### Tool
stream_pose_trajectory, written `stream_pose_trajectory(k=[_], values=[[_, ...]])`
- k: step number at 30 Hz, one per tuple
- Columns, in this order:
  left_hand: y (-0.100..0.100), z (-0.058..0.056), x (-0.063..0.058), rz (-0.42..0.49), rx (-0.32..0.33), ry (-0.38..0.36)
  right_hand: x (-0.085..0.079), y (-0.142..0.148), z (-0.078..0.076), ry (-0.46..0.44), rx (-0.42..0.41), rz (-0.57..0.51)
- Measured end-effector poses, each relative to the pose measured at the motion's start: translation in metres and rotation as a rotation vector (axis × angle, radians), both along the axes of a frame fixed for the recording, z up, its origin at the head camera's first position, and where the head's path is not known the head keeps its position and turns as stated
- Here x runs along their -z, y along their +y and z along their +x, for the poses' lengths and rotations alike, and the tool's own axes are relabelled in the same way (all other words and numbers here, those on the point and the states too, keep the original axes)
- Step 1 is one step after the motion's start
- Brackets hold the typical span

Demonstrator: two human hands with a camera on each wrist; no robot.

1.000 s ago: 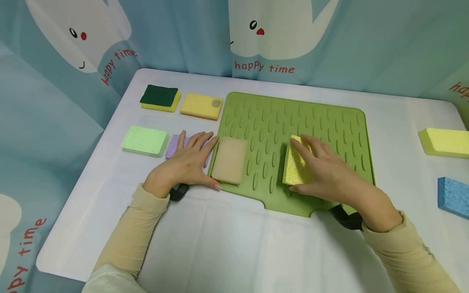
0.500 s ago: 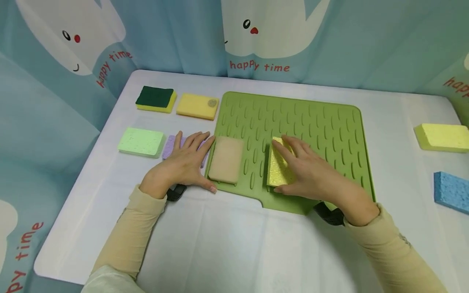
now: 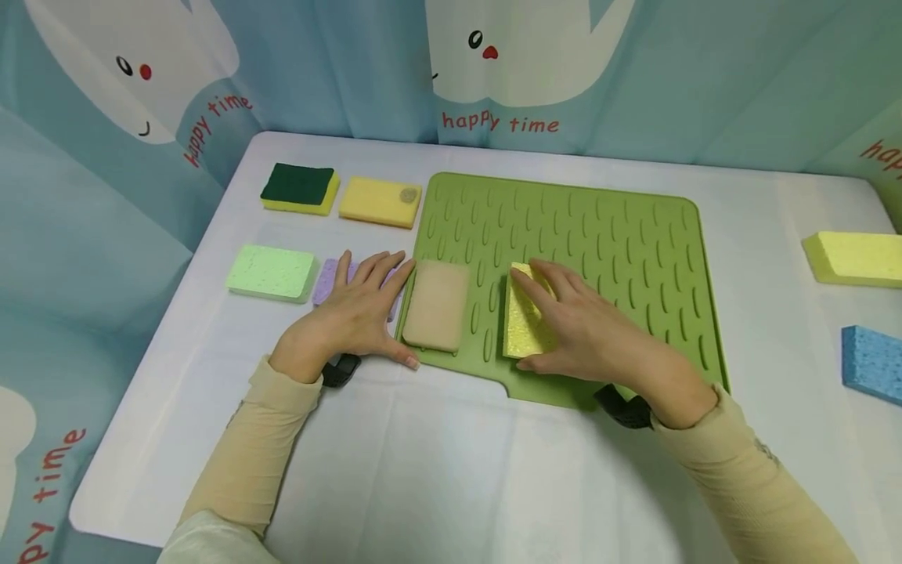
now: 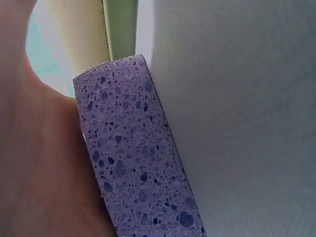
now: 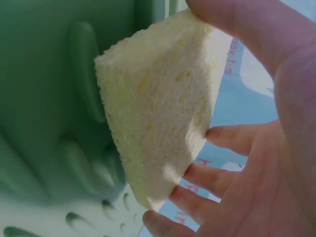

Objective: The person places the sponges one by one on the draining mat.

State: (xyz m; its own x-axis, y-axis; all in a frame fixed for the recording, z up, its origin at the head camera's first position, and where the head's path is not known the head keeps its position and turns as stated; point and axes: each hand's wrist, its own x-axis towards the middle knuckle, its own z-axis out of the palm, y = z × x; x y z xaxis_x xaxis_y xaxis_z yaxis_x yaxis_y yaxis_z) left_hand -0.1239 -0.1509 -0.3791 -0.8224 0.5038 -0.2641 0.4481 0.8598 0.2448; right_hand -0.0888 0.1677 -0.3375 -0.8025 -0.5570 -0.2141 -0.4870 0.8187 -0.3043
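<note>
My right hand [image 3: 585, 329] holds a yellow sponge [image 3: 523, 333] between thumb and fingertips, low over a green ridged drying mat [image 3: 606, 227]. In the right wrist view the fingertips line one edge of the yellow sponge [image 5: 163, 108], with the thumb at its top. Resting at the mat's left edge is my left hand [image 3: 352, 313], fingers spread over a purple sponge [image 3: 326, 282] that it partly hides. The left wrist view has the purple sponge [image 4: 133, 143] beside the palm. A beige sponge [image 3: 437, 305] lies on the mat's left side, right by the left fingertips.
A green-topped scouring sponge [image 3: 297, 186], a pale yellow sponge [image 3: 377, 202] and a light green sponge [image 3: 271, 272] lie on the left. A light yellow sponge [image 3: 860, 258] and a blue sponge [image 3: 874, 364] lie at the right. A curtain [image 3: 338, 70] hangs behind the white table [image 3: 437, 470].
My right hand has moved left across the mat with the yellow sponge, closer to the beige sponge. The left hand has stayed in place; the view shifted slightly.
</note>
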Motion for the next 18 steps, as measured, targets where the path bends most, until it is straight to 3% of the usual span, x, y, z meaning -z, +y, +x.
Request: stream_pose_trajectory(k=[18], values=[[-0.001,0.0,-0.001,-0.004,-0.005,-0.025,0.006,-0.017,-0.008,-0.023,-0.049,0.038]])
